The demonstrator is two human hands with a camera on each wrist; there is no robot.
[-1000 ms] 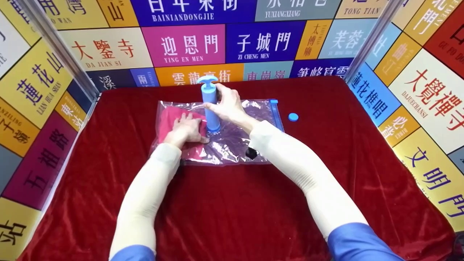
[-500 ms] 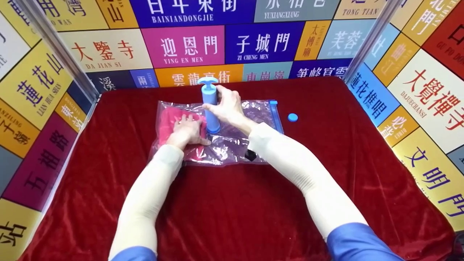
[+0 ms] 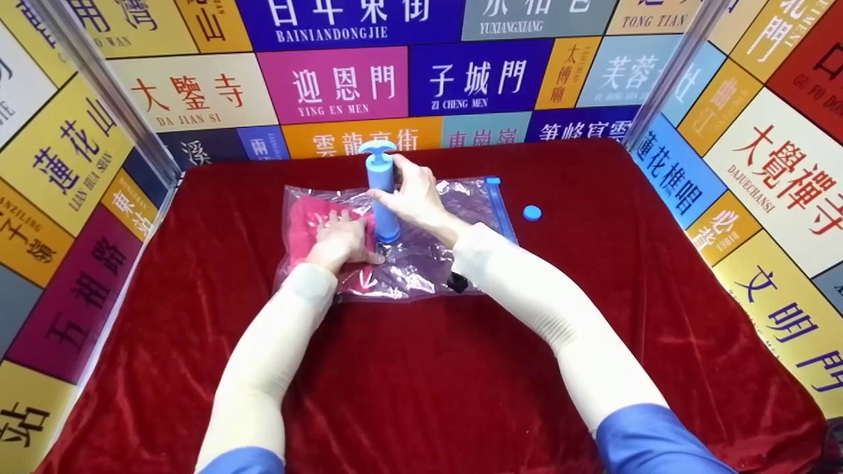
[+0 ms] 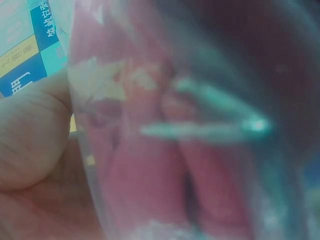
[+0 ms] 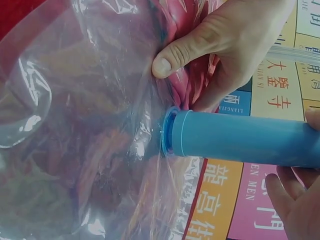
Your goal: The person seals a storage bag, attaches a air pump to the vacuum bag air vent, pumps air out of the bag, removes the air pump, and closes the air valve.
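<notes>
A clear plastic vacuum bag (image 3: 428,253) lies on the red cloth with folded pink fabric (image 3: 304,227) inside its left part. My left hand (image 3: 344,238) presses on the bag over the fabric, fingers spread. Its thumb reaches toward the base of a blue hand pump (image 3: 380,172), which stands nearly upright on the bag. My right hand (image 3: 416,189) grips the pump's barrel from the right, below the T-shaped handle. In the right wrist view, the barrel (image 5: 245,137) meets a blue round valve (image 5: 169,132) in the film. Blurred pink fabric (image 4: 145,185) fills the left wrist view.
A round blue cap (image 3: 532,212) sits to the right of the bag. The bag's blue zip edge (image 3: 502,210) faces right, and a small black patch (image 3: 456,282) shows near my right sleeve. Printed panels (image 3: 342,82) wall the table's back and sides.
My left hand has shifted slightly right on the bag, and the bag's film and corners have moved a little. The right hand and pump have stayed almost still, with the handle at the same height.
</notes>
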